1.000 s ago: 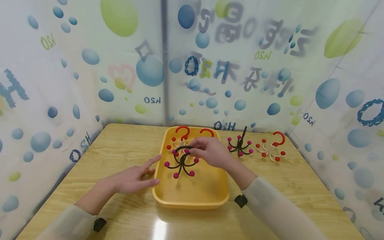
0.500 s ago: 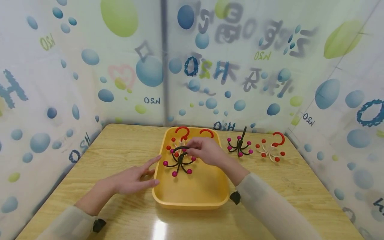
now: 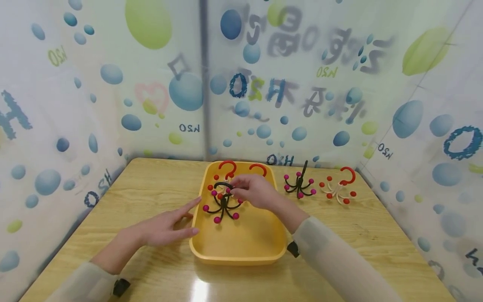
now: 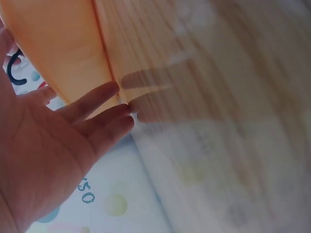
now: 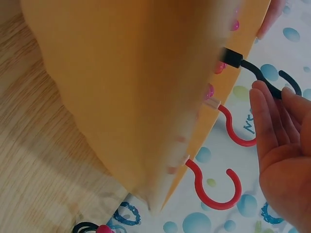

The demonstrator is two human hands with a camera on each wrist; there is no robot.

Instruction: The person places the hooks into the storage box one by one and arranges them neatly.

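In the head view my right hand [image 3: 256, 193] pinches the curved top of a black rotating hook rack [image 3: 224, 203] with magenta ball tips, inside a yellow tray [image 3: 245, 245]. The right wrist view shows its black hook [image 5: 260, 73] between thumb and fingers. Behind it in the tray are two racks with red hooks, one at left [image 3: 228, 163] and one partly hidden by my right hand [image 3: 260, 167]. My left hand [image 3: 162, 228], fingers straight and spread, touches the tray's left side; the left wrist view shows its fingertips against the tray wall [image 4: 58, 48].
To the right of the tray on the wooden table [image 3: 358, 251] stand another black rack with magenta tips [image 3: 299, 183] and a white rack with a red hook and red tips [image 3: 339, 191]. A patterned curtain [image 3: 158, 138] surrounds the table's back and sides.
My right hand has shifted slightly left with the black hook rack, closer to the red-hooked rack at the tray's left. The left hand stays against the tray. The head view has tilted a little.
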